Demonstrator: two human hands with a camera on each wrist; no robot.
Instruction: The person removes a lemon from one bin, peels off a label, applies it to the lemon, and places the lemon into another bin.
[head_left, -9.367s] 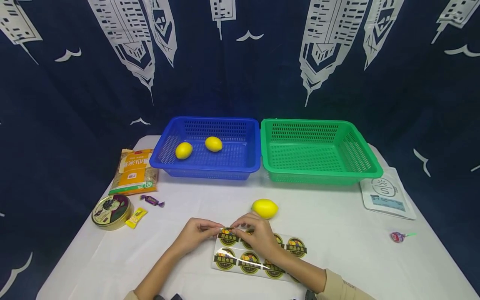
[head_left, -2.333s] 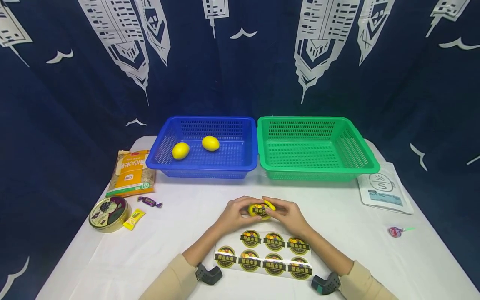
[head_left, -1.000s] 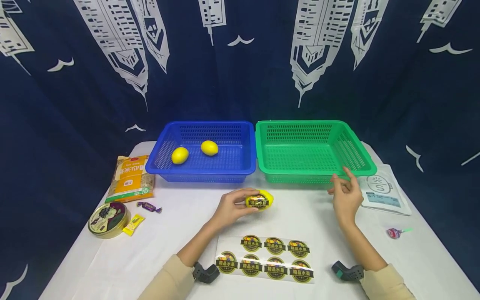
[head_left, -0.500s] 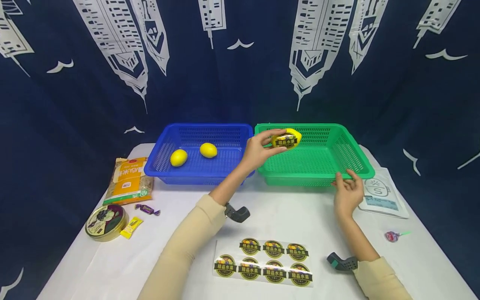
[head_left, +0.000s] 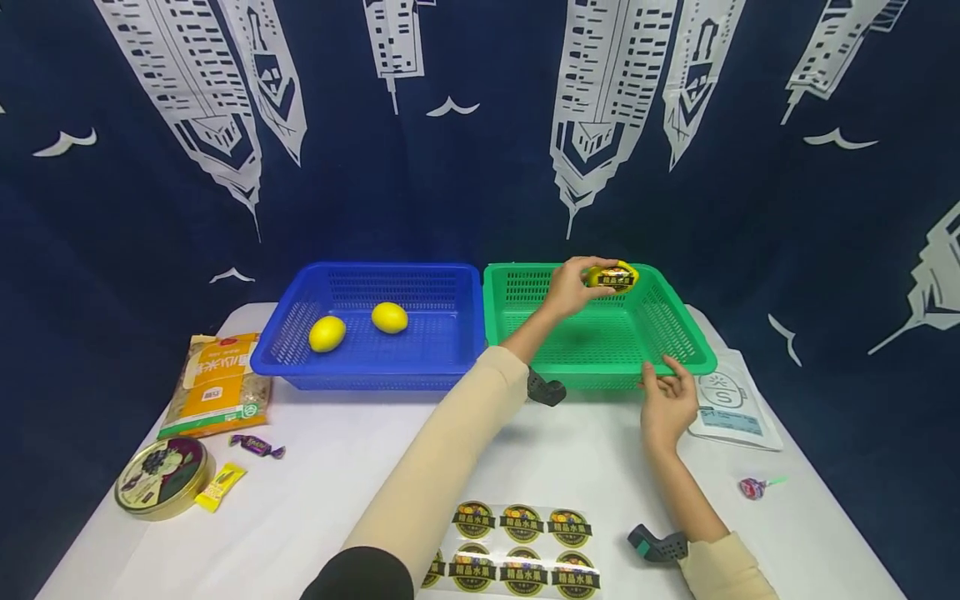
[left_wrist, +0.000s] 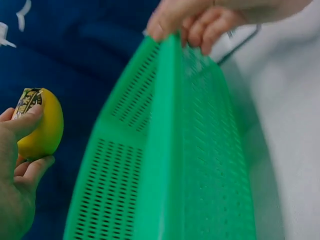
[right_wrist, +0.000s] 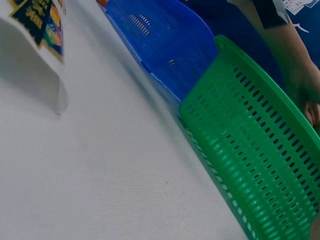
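Over the green plastic basket (head_left: 585, 370), my left hand (head_left: 570, 290) pinches a lemon (head_left: 617, 278) between thumb and fingers. A round black-and-gold sticker lies across the lemon's near side. In the left wrist view the same lemon (left_wrist: 47, 122) appears clear of the basket's wall. My right hand (head_left: 669, 408) grips the basket's front rim near its right corner, thumb above and fingers curled under, as the left wrist view shows. The sticker sheet (head_left: 522, 523) lies at the front of the table, its left part covered by my left sleeve.
A blue basket (head_left: 367, 372) with two lemons (head_left: 327, 334) stands left of the green one. At the left are an orange food bag (head_left: 217, 379), a round tin (head_left: 161, 479) and two wrapped candies (head_left: 257, 446). A white pouch (head_left: 731, 404) and a lollipop (head_left: 752, 488) lie at the right.
The sticker has come off the sheet onto the lemon. My left hand has carried the lemon from mid-table up over the green basket. My right hand has let go of the lemon and gripped the basket rim.
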